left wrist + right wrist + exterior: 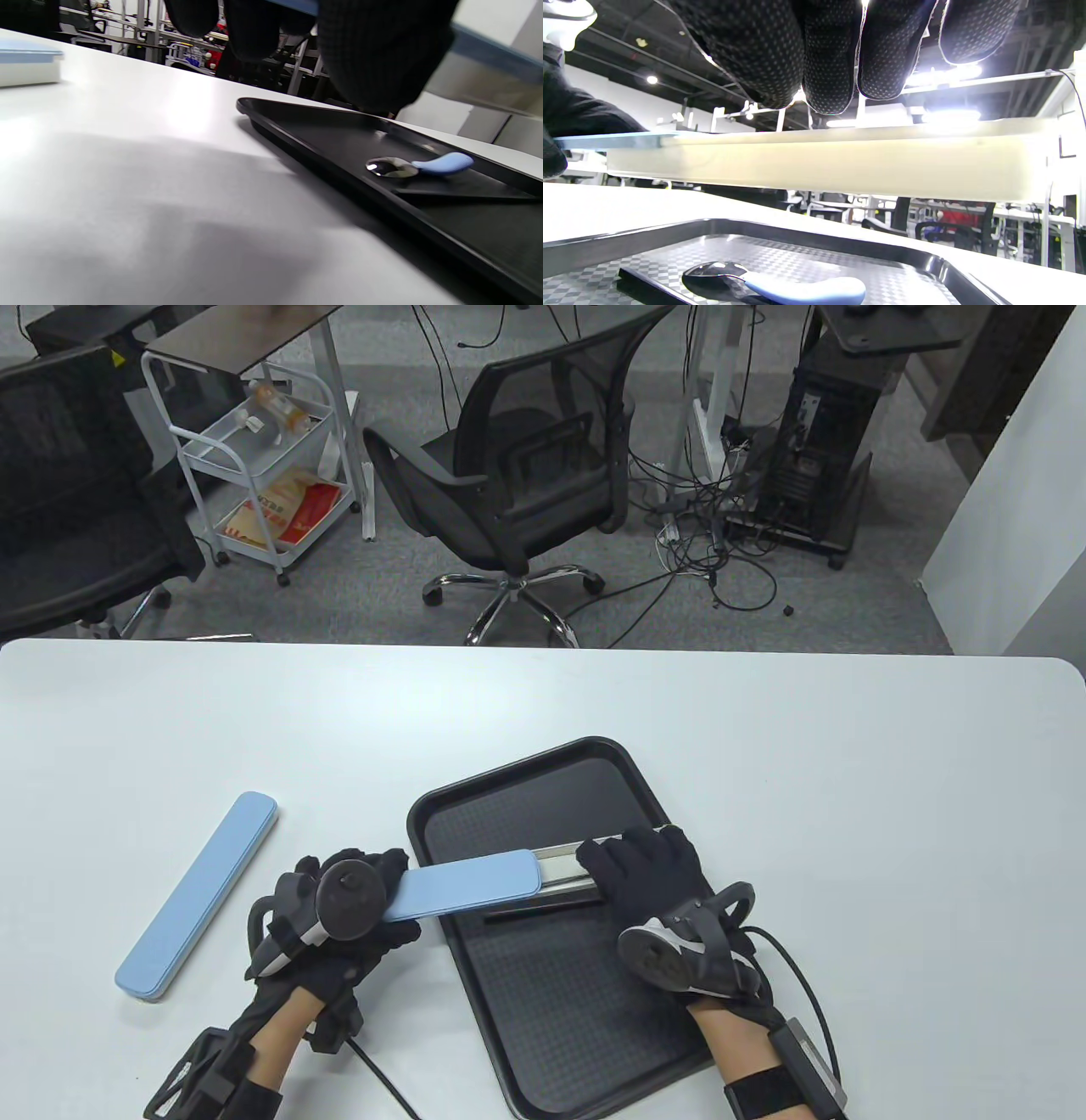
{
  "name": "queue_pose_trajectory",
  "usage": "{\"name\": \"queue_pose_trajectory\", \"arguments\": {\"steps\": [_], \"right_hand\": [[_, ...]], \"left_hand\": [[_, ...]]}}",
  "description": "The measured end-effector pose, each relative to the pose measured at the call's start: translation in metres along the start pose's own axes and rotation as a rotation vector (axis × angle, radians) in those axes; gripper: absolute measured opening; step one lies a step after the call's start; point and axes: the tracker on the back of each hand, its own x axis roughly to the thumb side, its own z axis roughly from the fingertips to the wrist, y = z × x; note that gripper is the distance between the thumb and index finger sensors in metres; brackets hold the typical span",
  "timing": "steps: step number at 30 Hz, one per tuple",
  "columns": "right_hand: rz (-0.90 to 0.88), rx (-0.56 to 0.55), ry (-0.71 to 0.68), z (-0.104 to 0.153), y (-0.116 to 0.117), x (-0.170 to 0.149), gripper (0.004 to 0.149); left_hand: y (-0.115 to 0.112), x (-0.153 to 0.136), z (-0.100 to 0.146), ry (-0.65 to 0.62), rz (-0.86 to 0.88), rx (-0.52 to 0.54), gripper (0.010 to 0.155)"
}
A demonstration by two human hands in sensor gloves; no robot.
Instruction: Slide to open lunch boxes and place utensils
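Note:
A long utensil box is held in the air above the black tray (441,814). My right hand (640,869) grips its white base (564,865), which also shows in the right wrist view (840,161). My left hand (348,903) holds the blue sliding lid (467,884), which is slid out partway to the left. A spoon with a blue handle (797,288) lies on the tray under the box; it also shows in the left wrist view (424,165). A second blue box (199,895) lies shut on the white table, left of my left hand.
The tray (297,123) sits near the table's front edge, right of centre. An office chair (517,475) and a white cart (254,458) stand beyond the table's far edge.

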Motion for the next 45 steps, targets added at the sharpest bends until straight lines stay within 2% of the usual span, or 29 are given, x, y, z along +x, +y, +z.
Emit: {"name": "queue_pose_trajectory", "arguments": {"steps": [6, 11, 12, 15, 24, 27, 32, 45], "right_hand": [[0.008, 0.076, -0.011, 0.0, 0.014, 0.0, 0.055], [0.001, 0.222, -0.024, -0.005, 0.036, 0.006, 0.059], [0.003, 0.279, -0.023, -0.007, 0.044, 0.009, 0.061], [0.074, 0.353, -0.072, -0.011, 0.061, 0.018, 0.062], [0.127, 0.392, -0.103, -0.027, 0.08, 0.038, 0.059], [0.167, 0.441, -0.115, -0.027, 0.087, 0.038, 0.059], [0.159, 0.408, -0.117, -0.024, 0.087, 0.037, 0.057], [0.365, 0.31, -0.329, -0.013, 0.09, 0.054, 0.05]], "left_hand": [[0.005, -0.01, 0.0, 0.1, 0.026, 0.05, 0.088], [0.008, -0.015, 0.001, 0.146, 0.052, 0.072, 0.088], [0.008, -0.016, 0.0, 0.156, 0.056, 0.072, 0.088], [0.009, -0.018, 0.001, 0.191, 0.053, 0.086, 0.088], [0.009, -0.02, 0.001, 0.202, 0.055, 0.078, 0.088], [0.009, -0.02, 0.001, 0.197, 0.052, 0.073, 0.088], [0.008, -0.019, 0.001, 0.194, 0.042, 0.064, 0.088], [0.003, -0.016, 0.0, 0.192, 0.014, 0.041, 0.088]]}}
